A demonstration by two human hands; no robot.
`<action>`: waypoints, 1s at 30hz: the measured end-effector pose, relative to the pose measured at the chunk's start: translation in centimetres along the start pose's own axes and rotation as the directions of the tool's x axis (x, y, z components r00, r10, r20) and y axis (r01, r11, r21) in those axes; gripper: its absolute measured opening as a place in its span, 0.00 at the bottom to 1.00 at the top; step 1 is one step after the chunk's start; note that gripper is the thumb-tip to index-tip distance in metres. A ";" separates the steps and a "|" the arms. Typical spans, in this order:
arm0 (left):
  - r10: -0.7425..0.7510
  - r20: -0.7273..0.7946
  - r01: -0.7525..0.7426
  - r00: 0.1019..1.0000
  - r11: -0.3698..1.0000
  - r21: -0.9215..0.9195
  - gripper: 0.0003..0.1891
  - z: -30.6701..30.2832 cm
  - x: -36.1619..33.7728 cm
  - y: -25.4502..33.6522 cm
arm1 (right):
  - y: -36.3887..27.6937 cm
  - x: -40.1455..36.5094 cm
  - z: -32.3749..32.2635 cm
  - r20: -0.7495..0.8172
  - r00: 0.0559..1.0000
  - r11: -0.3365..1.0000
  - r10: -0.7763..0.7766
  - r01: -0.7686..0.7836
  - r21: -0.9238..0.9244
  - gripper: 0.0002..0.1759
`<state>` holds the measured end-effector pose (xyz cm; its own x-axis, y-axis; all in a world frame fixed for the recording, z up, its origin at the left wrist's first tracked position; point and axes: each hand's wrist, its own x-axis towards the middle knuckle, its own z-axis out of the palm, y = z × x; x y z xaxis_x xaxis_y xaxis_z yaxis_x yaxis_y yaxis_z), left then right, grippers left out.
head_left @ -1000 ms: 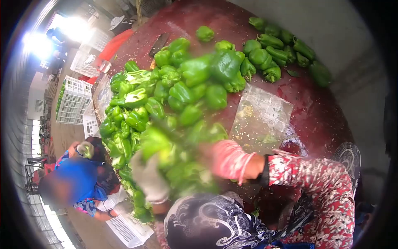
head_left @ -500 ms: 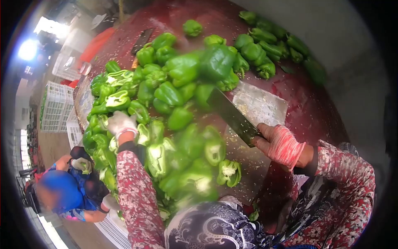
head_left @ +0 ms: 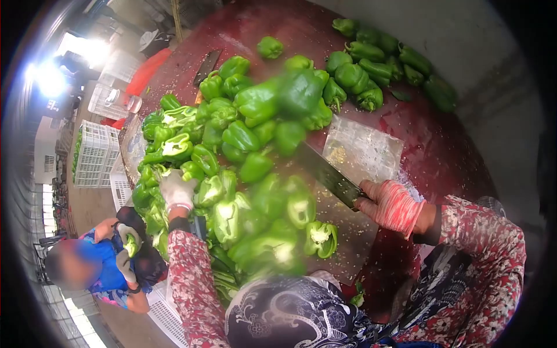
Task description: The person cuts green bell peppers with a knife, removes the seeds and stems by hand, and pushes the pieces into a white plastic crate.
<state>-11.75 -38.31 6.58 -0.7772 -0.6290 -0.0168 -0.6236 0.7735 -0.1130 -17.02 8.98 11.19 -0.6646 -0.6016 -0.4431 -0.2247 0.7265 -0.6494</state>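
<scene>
My right hand point(head_left: 386, 204), in a red and white knitted cover, is closed round the handle end of a wide dark knife point(head_left: 333, 177). The blade points up and left over a wet metal plate point(head_left: 362, 148). At the left, my left hand point(head_left: 177, 190), in a pale glove, rests among cut green peppers point(head_left: 177, 146); its fingers are blurred and partly hidden, so its grip cannot be made out. Between my hands lie whole green peppers point(head_left: 241, 136) and halves with pale cores, such as one pepper half point(head_left: 321, 239). Blurry patches cover some peppers in the middle.
The red table point(head_left: 441, 156) bears more whole peppers point(head_left: 377, 69) at the back right and a second knife point(head_left: 206, 66) at the back left. A co-worker point(head_left: 110, 261) in blue holds a green pepper piece at the lower left. White crates point(head_left: 96, 153) stand beyond.
My left hand has moved slightly down over the peppers. My right hand and the knife have hardly moved. The co-worker's two hands have come together at a pepper piece.
</scene>
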 end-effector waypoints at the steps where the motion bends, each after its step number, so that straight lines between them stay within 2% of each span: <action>1: -0.001 0.000 0.001 1.000 1.000 -0.001 0.28 -0.1 -0.3 0.2 | 0.0 -0.2 0.0 0.000 1.000 1.000 0.000 0.000 -0.001 0.13; 3: 0.087 0.091 -0.083 0.992 0.995 -0.054 0.29 -0.6 -0.5 0.9 | 0.3 -0.4 0.2 -0.028 1.000 1.000 -0.013 0.013 -0.002 0.14; 4: 0.089 0.080 -0.085 0.993 0.995 -0.056 0.29 -0.5 -0.7 1.8 | 0.7 -0.6 0.3 -0.039 0.999 1.000 -0.018 0.018 -0.005 0.14; 6: -0.033 0.205 0.072 0.978 0.980 -0.185 0.31 -0.4 -0.6 3.3 | 1.1 -0.7 0.5 -0.058 0.997 0.999 -0.042 0.041 -0.015 0.17; 7: 0.018 0.182 -0.003 0.983 0.997 -0.080 0.34 -0.2 0.1 3.1 | 1.0 -0.9 0.2 -0.035 0.999 0.999 -0.035 0.034 -0.031 0.17; 8: 0.164 0.005 -0.164 0.986 0.986 -0.030 0.36 2.1 0.9 1.7 | 1.2 -0.9 0.3 -0.048 0.998 0.998 -0.048 0.047 -0.039 0.17; 10: 0.080 0.162 -0.103 0.984 0.985 0.138 0.40 0.7 1.3 3.3 | 1.7 -1.2 0.6 -0.013 1.000 0.997 0.000 -0.001 -0.077 0.18; 11: 0.080 0.161 -0.103 0.984 0.986 0.135 0.40 0.6 2.0 3.4 | 1.9 -1.3 0.6 -0.003 1.000 0.999 -0.009 0.009 -0.053 0.18; 13: -0.052 0.362 0.009 0.931 0.993 0.119 0.47 0.4 3.0 3.5 | 1.8 -1.6 0.3 0.009 1.000 0.996 0.027 -0.026 -0.085 0.18; 16: -0.045 0.303 0.001 0.952 0.989 0.145 0.44 -0.4 0.8 4.4 | 1.2 -1.7 -0.4 0.016 0.998 0.992 0.066 -0.064 -0.104 0.17; 17: -0.092 0.265 0.058 0.960 0.989 0.133 0.44 -0.7 -0.2 4.9 | 1.2 -1.9 -0.4 0.016 0.997 0.992 0.081 -0.079 -0.100 0.17; 19: 0.050 -0.055 -0.061 0.997 0.977 -0.205 0.44 0.7 -2.4 3.8 | 2.3 -2.1 -0.2 -0.070 0.995 0.998 0.064 -0.063 0.019 0.16; 20: 0.040 -0.107 -0.079 0.993 0.914 -0.397 0.43 -0.3 -3.6 5.0 | 1.7 -2.2 -0.8 -0.089 0.990 0.992 0.107 -0.101 0.069 0.15; 21: 0.056 -0.138 -0.123 0.989 0.829 -0.546 0.42 -1.7 -4.7 6.3 | 1.1 -2.3 -1.2 -0.107 0.984 0.984 0.140 -0.127 0.123 0.15; 22: 0.136 -0.119 -0.179 0.983 0.640 -0.747 0.42 -3.8 -6.5 8.5 | 1.5 -2.5 -1.2 -0.111 0.979 0.980 0.171 -0.157 0.125 0.15; 24: 0.388 -0.006 -0.200 0.922 0.463 -0.863 0.42 -6.7 -9.4 12.3 | 2.7 -2.2 -0.4 -0.222 0.964 0.928 0.145 -0.055 0.368 0.14; 25: 0.489 0.063 -0.218 0.870 0.496 -0.841 0.43 -7.4 -11.0 14.9 | 3.2 -2.0 -0.4 -0.247 0.967 0.977 0.069 -0.016 0.210 0.14; 26: 0.579 0.136 -0.242 0.804 0.527 -0.814 0.44 -7.8 -12.6 17.5 | 3.1 -2.2 -0.6 -0.248 0.966 0.977 0.070 -0.016 0.213 0.14; 28: 0.623 0.186 -0.258 0.759 0.552 -0.793 0.46 -2.6 -14.3 21.4 | 2.9 -2.6 -0.9 -0.264 0.963 0.985 0.061 -0.014 0.173 0.14; 30: 0.502 0.224 -0.307 0.835 0.764 -0.567 0.48 0.0 -16.5 25.1 | 3.5 -2.7 -0.6 -0.254 0.967 0.981 0.031 0.020 0.194 0.15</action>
<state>-14.62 -8.52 4.05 -0.9435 -0.1546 -0.2932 -0.2856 0.8280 0.4825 -16.49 13.37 10.46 -0.8307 -0.4746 -0.2912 -0.0955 0.6366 -0.7653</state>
